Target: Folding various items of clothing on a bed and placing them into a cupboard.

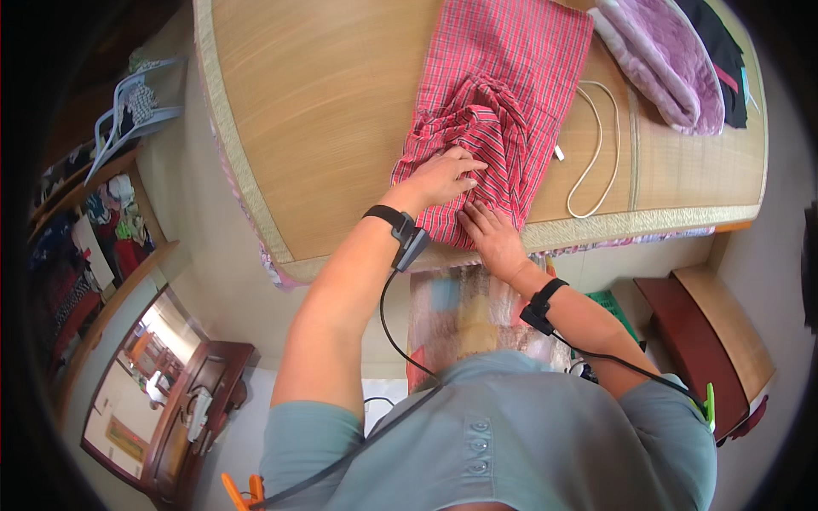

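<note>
Laying the left hand unclenched, fingers loosely bent, on bunched folds of a red checked cloth; resting the right hand unclenched, fingers extended, on its lower end, at the near edge of the bed mat. Facing the cloth's length, running from that edge toward the far one, left of a looped white cable and a purple blanket.

Matt, creased red-checked cloth

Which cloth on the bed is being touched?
The red checked cloth, under left hand and right hand; the purple plush cloth and black cloth lie untouched, further right.
</note>
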`<state>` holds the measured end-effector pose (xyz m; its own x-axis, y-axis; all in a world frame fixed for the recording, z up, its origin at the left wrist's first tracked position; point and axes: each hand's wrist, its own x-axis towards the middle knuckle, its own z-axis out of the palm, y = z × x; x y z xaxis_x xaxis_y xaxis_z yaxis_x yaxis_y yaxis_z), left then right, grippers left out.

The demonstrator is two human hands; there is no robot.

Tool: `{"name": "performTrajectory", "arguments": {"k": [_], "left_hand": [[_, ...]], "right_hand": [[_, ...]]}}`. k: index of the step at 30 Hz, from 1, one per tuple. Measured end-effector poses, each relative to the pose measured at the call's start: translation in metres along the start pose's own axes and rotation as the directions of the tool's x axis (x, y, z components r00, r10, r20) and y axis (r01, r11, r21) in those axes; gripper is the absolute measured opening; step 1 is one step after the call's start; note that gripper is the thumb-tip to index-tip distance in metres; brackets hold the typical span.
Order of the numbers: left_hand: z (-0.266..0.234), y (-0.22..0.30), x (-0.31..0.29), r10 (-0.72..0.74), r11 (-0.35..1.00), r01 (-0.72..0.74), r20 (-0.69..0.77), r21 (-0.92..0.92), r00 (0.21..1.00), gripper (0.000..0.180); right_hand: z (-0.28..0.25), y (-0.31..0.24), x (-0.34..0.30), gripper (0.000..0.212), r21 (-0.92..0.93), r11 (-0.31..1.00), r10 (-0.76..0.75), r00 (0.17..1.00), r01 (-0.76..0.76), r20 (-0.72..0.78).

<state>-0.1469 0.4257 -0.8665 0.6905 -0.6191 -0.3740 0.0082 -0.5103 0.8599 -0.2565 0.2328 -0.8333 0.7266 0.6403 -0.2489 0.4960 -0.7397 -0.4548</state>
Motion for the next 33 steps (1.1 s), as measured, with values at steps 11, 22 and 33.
{"name": "performTrajectory", "arguments": {"k": [11, 22, 33], "left_hand": [[0.005, 0.022, -0.05, -0.339, 0.546, 0.703, 0.648, -0.455, 0.682, 0.07], [0.021, 0.014, -0.089, -0.53, 0.494, 0.484, 0.192, -0.722, 0.826, 0.038], [0.052, 0.009, -0.096, -0.632, 0.451, 0.287, -0.075, -0.845, 0.771, 0.02]], "right_hand": [[-0.086, 0.088, -0.004, 0.042, 0.786, 0.523, -0.142, 0.876, -0.33, 0.462], [-0.084, 0.168, 0.021, 0.049, 0.763, 0.002, -0.026, 0.763, -0.646, 0.646], [-0.088, 0.106, -0.054, 0.098, 0.897, 0.266, 0.378, 0.894, -0.352, 0.239]]}}
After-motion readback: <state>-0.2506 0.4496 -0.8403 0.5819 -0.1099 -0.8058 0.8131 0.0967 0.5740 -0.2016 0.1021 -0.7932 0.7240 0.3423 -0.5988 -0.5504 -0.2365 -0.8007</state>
